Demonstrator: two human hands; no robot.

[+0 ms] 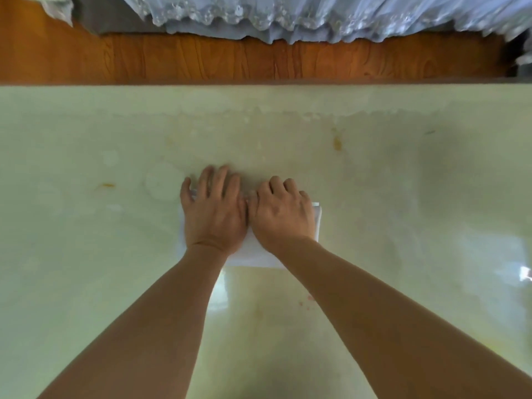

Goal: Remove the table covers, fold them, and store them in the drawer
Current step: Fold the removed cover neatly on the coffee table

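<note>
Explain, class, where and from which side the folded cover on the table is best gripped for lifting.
Probably the folded cover's right edge, from the right: it shows stacked layers beside the right hand, so a pinch there likely catches them all. The left hand hides the opposite edge.

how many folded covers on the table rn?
1. The folded cover lies mid-table, pressed flat under the left hand and right hand. Its layers can't be counted, so another piece beneath it can't be ruled out.
</note>
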